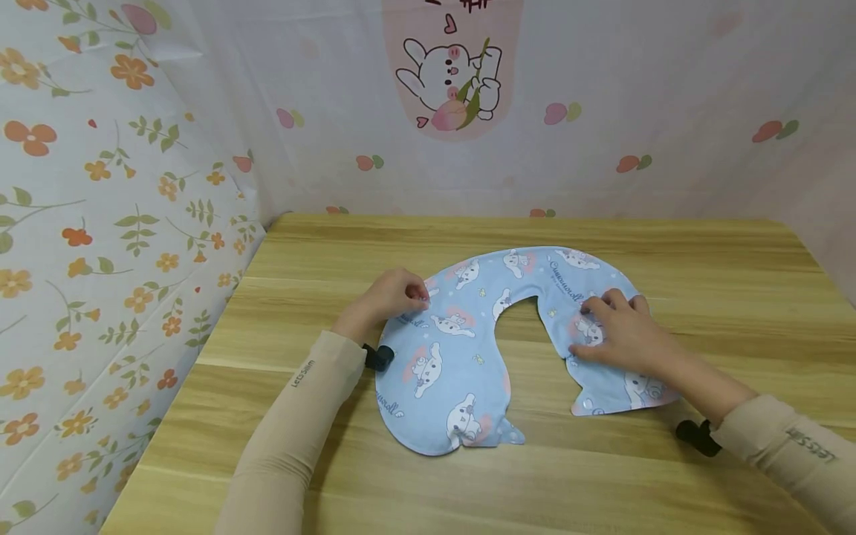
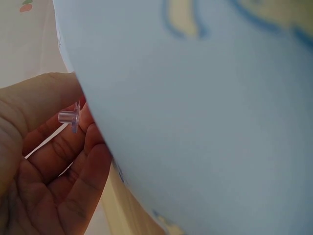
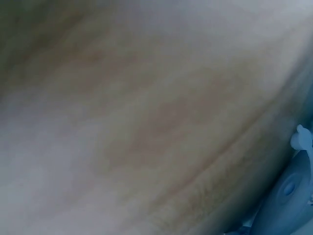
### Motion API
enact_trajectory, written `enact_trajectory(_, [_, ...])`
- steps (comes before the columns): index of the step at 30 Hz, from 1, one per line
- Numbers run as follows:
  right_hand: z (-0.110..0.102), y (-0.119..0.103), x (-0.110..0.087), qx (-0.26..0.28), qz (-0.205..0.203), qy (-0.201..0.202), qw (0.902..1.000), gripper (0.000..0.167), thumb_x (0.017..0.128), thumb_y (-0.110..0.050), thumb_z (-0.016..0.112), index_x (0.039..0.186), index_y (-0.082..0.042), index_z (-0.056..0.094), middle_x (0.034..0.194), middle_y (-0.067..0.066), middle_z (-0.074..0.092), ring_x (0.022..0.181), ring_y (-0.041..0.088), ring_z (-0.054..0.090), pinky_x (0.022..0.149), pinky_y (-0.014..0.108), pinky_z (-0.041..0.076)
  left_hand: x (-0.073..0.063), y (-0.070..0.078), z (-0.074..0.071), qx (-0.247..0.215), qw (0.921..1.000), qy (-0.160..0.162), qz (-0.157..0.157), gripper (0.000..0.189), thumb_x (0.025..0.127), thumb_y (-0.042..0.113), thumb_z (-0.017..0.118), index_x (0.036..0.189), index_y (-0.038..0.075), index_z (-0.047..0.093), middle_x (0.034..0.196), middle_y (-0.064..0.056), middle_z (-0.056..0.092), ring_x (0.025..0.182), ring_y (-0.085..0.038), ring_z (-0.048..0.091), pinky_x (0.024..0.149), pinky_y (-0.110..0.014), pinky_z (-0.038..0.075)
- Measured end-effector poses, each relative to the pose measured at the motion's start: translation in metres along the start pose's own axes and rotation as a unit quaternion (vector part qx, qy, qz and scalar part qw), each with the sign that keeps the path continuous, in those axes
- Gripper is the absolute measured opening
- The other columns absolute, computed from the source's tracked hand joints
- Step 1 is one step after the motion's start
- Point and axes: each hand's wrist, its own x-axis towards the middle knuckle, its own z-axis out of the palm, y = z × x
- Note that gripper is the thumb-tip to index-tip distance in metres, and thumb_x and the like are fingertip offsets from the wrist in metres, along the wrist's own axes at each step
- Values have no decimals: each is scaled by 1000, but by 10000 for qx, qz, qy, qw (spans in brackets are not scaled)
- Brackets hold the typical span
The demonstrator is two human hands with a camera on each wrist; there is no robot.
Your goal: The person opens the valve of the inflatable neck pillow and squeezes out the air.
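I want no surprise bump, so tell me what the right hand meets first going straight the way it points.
Likely the blue pillow; the right hand lies over it and seems to touch it, though depth is hard to judge.

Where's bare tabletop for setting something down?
Free table: right of the blue neck pillow; in front of it, between left sleeve and right sleeve; and from left sleeve to floral cloth. Crowded: the middle, where pillow, left hand and right hand meet.
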Motion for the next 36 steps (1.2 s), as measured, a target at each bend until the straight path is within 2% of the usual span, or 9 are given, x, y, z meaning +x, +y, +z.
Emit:
enact_trajectory(5, [2, 1, 2, -106, -203, 147, 9996, 63, 79, -51, 75, 119, -5, 57, 117, 23, 53, 108, 46, 45, 91, 58, 33, 1, -1, 1, -23, 10000, 21, -8, 5, 89, 11, 73, 90, 6, 73, 80, -3, 60, 77, -17, 53, 69, -23, 44])
enact_trajectory(9, [1, 1, 6, -242, -256, 0, 9994, 64, 78, -51, 74, 117, -2, 57, 111, 21, 58, 102, 41, 54, 90, 56, 38, 1, -1, 0, -15, 10000, 14, 45, 5, 89, 11, 74, 89, 7, 72, 79, -3, 59, 77, -17, 53, 69, -24, 44])
enact_trajectory(16, [-2, 4, 16, -162, -369, -180, 9990, 60, 86, -43, 66, 121, 5, 60, 113, 23, 67, 102, 42, 64, 90, 57, 48, 5, 1, -3, 487, 9984, -56, 290, 4, 89, 10, 73, 88, 6, 72, 81, -5, 62, 76, -17, 54, 70, -25, 45])
enact_trajectory(23, [-5, 5, 19, 100, -178, -408, 9990, 55, 97, -37, 49, 127, 7, 61, 124, 27, 65, 119, 50, 57, 97, 61, 45, 13, 4, -2, 761, 9965, -135, 320, 4, 91, 11, 71, 89, 8, 72, 86, -6, 65, 79, -18, 55, 73, -27, 47])
enact_trajectory(26, [-5, 7, 19, 229, -166, -321, 9991, 47, 98, -35, 49, 119, 4, 66, 111, 23, 70, 107, 45, 64, 89, 57, 49, 16, 5, -1, 745, 9965, -119, 361, 4, 91, 11, 71, 89, 8, 73, 86, -6, 65, 80, -18, 55, 73, -27, 47])
enact_trajectory(28, [-6, 8, 20, 349, -161, -248, 9990, 36, 98, -32, 50, 105, -2, 70, 93, 14, 71, 90, 34, 66, 80, 49, 50, 17, 5, -1, 723, 9966, -89, 382, 4, 91, 11, 71, 90, 7, 73, 86, -6, 65, 80, -19, 55, 74, -27, 47])
enact_trajectory(31, [-7, 9, 20, 522, -203, -150, 9983, 26, 98, -27, 51, 84, -12, 65, 75, 1, 60, 73, 19, 54, 69, 38, 44, 18, 7, 0, 710, 9966, -57, 411, 4, 91, 11, 72, 90, 7, 73, 87, -6, 65, 81, -19, 55, 75, -28, 48])
enact_trajectory(34, [-8, 12, 20, 623, -243, -69, 9977, 26, 99, -27, 50, 79, -14, 60, 73, -1, 57, 71, 17, 51, 67, 34, 40, 19, 8, 1, 754, 9962, -51, 432, 5, 91, 12, 72, 91, 7, 73, 88, -6, 65, 82, -19, 55, 76, -29, 48])
enact_trajectory(36, [-7, 13, 20, 645, -244, -26, 9976, 26, 99, -28, 50, 86, -12, 65, 79, 1, 62, 77, 20, 56, 71, 37, 45, 20, 9, 1, 804, 9958, -54, 446, 5, 91, 13, 72, 91, 8, 73, 88, -6, 65, 82, -19, 55, 77, -29, 48])
